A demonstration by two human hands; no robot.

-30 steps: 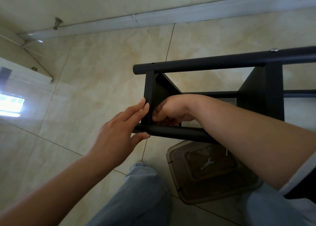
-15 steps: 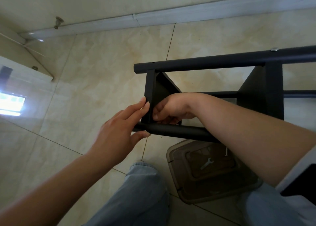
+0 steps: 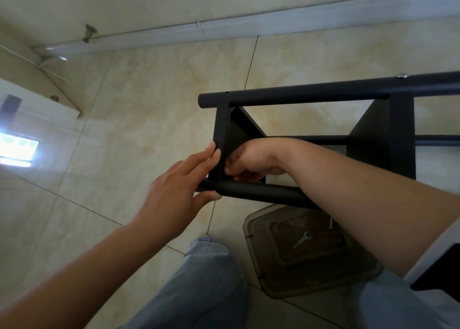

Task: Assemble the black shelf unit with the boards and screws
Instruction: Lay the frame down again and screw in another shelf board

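The black shelf unit lies on its side on the tiled floor. Its end board stands between the far tube and the near tube. My left hand presses straight fingers against the outer face of that board, with its thumb under the end of the near tube. My right hand reaches inside the frame, fingers curled at the corner where the board meets the near tube. Whatever it holds is hidden. A second board sits further right, with a silver screw head above it.
A brown plastic lid lies under my right forearm with a small wrench and a bolt on it. My knees in jeans are at the bottom. The wall's baseboard runs behind, with a door stop at the left.
My right hand has shifted very slightly upward at the corner. The left hand and the frame have stayed where they were.
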